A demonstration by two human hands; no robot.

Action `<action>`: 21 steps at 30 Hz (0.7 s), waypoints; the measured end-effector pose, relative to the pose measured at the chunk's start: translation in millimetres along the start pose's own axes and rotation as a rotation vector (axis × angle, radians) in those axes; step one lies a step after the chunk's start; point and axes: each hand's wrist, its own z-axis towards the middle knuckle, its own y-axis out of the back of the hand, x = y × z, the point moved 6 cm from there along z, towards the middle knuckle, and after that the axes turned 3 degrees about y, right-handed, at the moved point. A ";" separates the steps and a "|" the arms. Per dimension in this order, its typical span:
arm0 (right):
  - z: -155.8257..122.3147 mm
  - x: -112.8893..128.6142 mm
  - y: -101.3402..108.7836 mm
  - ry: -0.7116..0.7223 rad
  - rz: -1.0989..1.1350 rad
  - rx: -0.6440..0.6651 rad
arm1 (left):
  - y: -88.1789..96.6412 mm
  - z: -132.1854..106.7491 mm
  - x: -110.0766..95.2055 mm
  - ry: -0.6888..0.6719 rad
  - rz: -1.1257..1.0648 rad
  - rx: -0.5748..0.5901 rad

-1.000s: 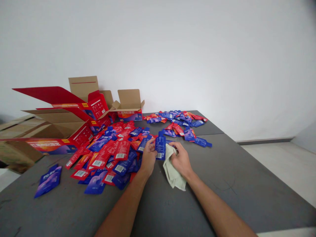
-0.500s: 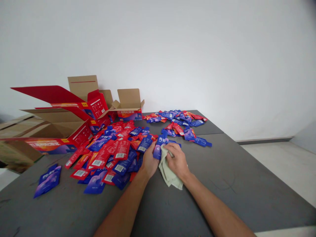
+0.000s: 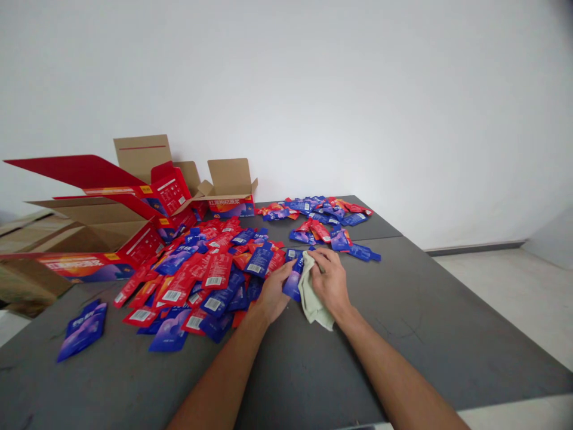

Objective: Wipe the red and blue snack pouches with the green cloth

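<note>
My left hand (image 3: 274, 292) is closed on a blue pouch (image 3: 293, 283), held just above the grey table (image 3: 403, 310). My right hand (image 3: 330, 279) grips a pale green cloth (image 3: 312, 298) and presses it against the right side of that pouch. The cloth hangs down below my right palm onto the table. A big heap of red and blue pouches (image 3: 201, 275) lies directly left of my left hand.
A second, smaller heap of pouches (image 3: 320, 218) lies at the table's far side. Open red cardboard boxes (image 3: 111, 227) stand at the left and back left. One blue pouch (image 3: 83, 328) lies apart at the near left. Pale floor shows at the right.
The pouch has tipped from upright to lying low in my left hand. My right hand slid the cloth up along it. The view has shifted slightly.
</note>
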 end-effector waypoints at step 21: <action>-16.2 21.6 -43.5 0.119 0.083 0.400 | 14.6 -14.2 -54.1 -0.495 0.820 -0.372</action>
